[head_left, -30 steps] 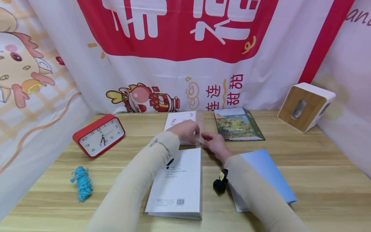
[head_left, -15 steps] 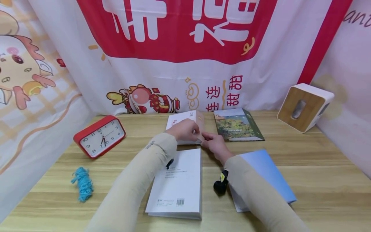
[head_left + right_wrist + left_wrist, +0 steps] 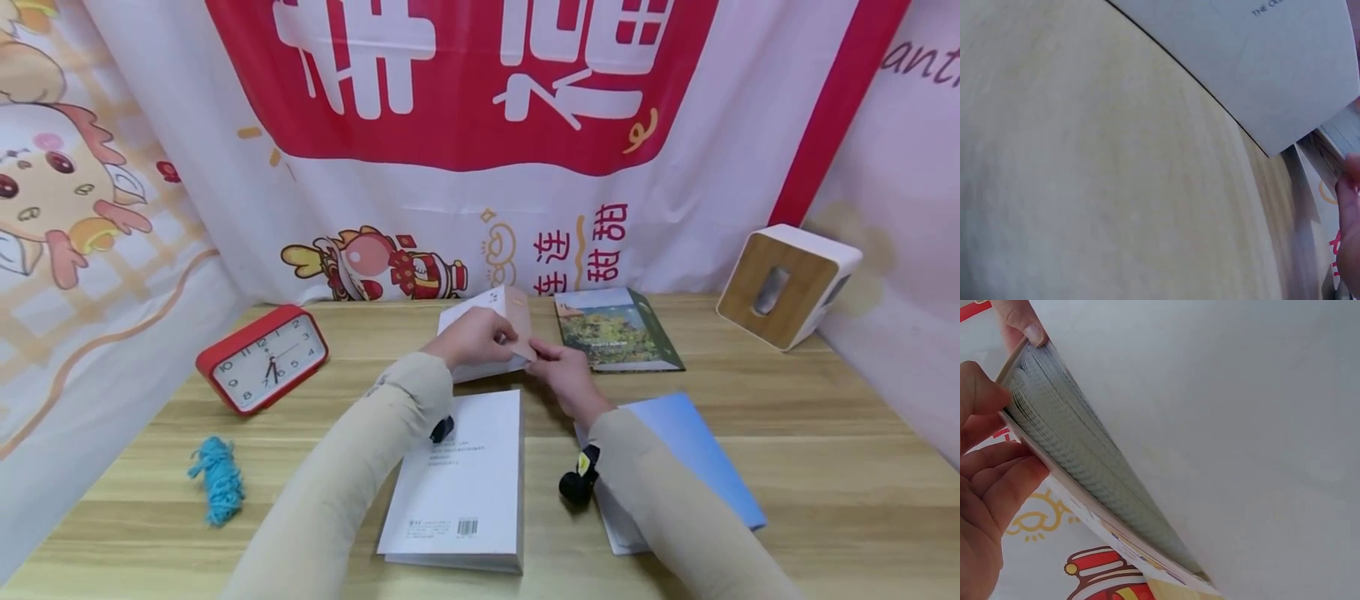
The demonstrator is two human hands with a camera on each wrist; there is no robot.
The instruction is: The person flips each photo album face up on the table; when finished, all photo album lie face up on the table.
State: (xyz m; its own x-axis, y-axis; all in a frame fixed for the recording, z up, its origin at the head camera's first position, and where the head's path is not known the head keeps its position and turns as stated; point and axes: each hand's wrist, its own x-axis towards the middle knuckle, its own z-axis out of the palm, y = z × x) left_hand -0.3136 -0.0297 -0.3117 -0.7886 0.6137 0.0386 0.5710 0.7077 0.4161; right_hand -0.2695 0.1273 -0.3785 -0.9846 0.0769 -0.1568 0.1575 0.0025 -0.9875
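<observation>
A book with a white cover (image 3: 459, 313) and a pinkish edge strip (image 3: 517, 307) is at the back of the table, tilted, between both hands. My left hand (image 3: 476, 337) grips it from the left, and my right hand (image 3: 566, 377) pinches its near right corner. In the left wrist view, fingers of the left hand (image 3: 994, 500) press on the cover edge beside the fanned pages (image 3: 1085, 450), with the right thumb (image 3: 1034, 332) at the upper corner. The right wrist view has the right hand (image 3: 1349, 219) at the book's edge, near a white cover with printed lettering (image 3: 1272, 69).
A white book (image 3: 461, 483) lies in front, a blue one (image 3: 686, 450) under the right forearm. Behind is a garden-picture book (image 3: 611, 333). A red clock (image 3: 262, 358) and blue yarn (image 3: 220, 479) are left; a wood-fronted white box (image 3: 780, 287) is right.
The book between my hands has tilted up, and its pinkish strip shows more. Both hands have kept their hold, the right shifting slightly. The head view has shifted a little.
</observation>
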